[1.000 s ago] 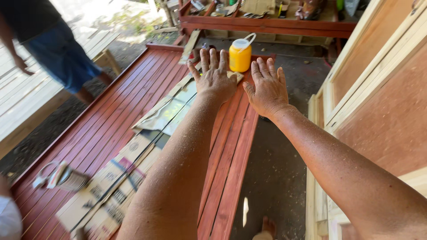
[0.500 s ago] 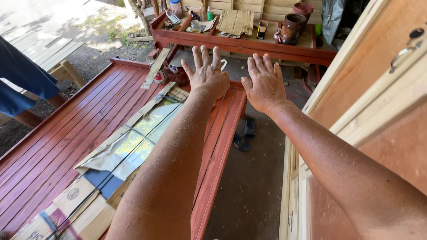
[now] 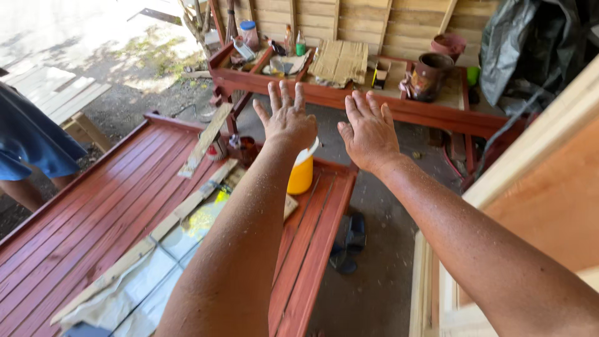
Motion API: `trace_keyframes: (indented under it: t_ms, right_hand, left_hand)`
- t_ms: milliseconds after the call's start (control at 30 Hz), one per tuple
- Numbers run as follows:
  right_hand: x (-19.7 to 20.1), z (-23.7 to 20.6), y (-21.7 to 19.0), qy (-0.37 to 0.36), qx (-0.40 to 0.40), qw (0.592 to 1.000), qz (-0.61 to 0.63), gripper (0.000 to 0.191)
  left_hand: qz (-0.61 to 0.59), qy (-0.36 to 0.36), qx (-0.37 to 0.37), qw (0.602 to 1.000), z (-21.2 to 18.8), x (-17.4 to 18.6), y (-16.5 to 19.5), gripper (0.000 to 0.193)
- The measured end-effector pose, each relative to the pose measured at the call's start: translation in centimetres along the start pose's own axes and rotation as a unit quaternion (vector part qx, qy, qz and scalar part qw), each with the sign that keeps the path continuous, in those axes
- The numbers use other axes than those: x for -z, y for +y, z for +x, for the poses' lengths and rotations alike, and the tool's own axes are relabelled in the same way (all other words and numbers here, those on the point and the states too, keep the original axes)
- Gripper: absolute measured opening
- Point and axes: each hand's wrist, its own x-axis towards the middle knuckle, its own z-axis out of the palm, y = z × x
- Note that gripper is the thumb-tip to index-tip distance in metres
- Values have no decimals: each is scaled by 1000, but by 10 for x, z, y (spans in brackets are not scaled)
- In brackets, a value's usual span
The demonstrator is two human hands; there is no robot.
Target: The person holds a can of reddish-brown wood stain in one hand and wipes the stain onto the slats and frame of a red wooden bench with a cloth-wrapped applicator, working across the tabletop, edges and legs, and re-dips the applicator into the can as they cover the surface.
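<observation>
Both hands are stretched out in the air, palms down, fingers spread wide, holding nothing. The left hand (image 3: pixel 288 118) hangs right over a yellow jug (image 3: pixel 301 172), hiding its top; the jug stands on the red panel (image 3: pixel 112 206). The right hand (image 3: pixel 369 132) is just beside the left, off the jug's right side, above the floor. A plank (image 3: pixel 203 142) lies further left.

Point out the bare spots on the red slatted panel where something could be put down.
Free: the red panel left of the diagonal wood strip, and the slats right of the yellow container. Crowded: plastic sheeting mid-panel, small cans at the far edge. Left hand and right hand hover empty.
</observation>
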Motion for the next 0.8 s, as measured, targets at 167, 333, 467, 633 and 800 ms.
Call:
trace_keyframes:
  t_ms: [167, 333, 467, 633, 800]
  right_hand:
    - [-41, 67, 31, 9, 27, 999, 20, 67]
    - [-87, 128, 49, -21, 60, 997, 33, 68]
    - [-126, 174, 57, -32, 120, 991, 44, 67]
    - [-172, 216, 46, -68, 188, 978, 60, 66]
    - [-214, 240, 10, -113, 224, 964, 89, 66]
  left_hand:
    - [1, -14, 15, 1000, 81, -29, 7, 82]
    - [-17, -21, 65, 998, 141, -67, 4, 84]
    - [-41, -4, 120, 992, 181, -101, -10, 83]
    - [-65, -21, 201, 977, 206, -140, -43, 83]
    - [-85, -45, 270, 958, 213, -168, -95, 89]
